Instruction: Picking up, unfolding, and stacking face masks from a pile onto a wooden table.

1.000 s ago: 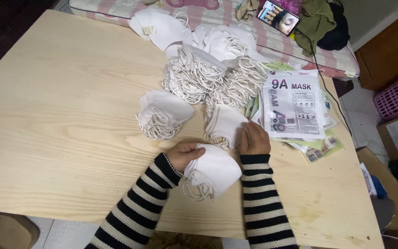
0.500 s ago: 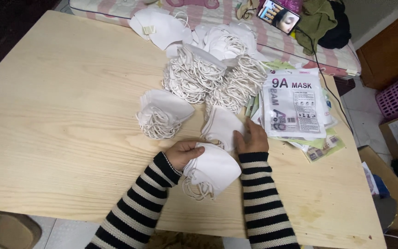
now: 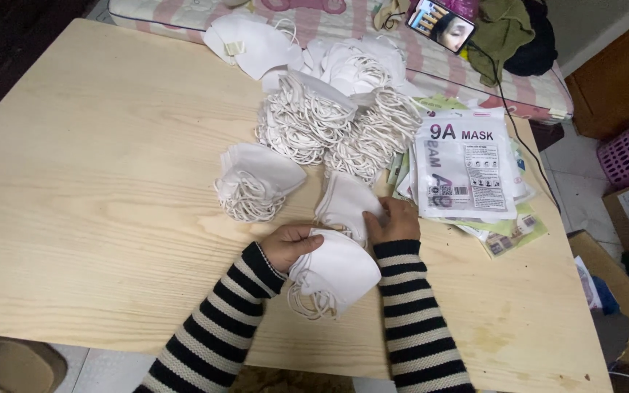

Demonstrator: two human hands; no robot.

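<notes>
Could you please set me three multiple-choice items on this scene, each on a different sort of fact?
1. Where does the stack of printed packets lie?
A. right of the hands
B. left of the hands
C. on the floor

2. What colour are the folded masks?
A. blue
B. white
C. black

3. What is the left hand doing?
A. resting flat on bare wood
B. hanging off the table
C. gripping the masks

Answers: 1 A, the packets sit to the right of the right hand. 2 B, every mask is white. 3 C, its fingers curl over the nearest masks.
</notes>
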